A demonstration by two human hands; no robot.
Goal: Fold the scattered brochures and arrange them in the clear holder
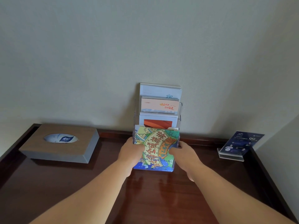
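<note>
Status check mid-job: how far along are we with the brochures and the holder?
Nearly done, it seems. Done: all four tiers of the clear holder carry brochures, with the cartoon brochure in the front pocket. In hand: the left hand and right hand grip the holder's sides, thumbs on its front. Left: no loose brochure shows on the table; probably only squaring the holder.

The surface (155, 191) is dark red-brown wood, polished glossy enough to mirror the arms. The clear holder (179, 110) is smooth transparent plastic. The front brochure (159, 143) is printed paper with a slight sheen. The tissue box (53, 152) looks like matt wood grain. The sign stand (231, 156) is clear plastic.
</note>
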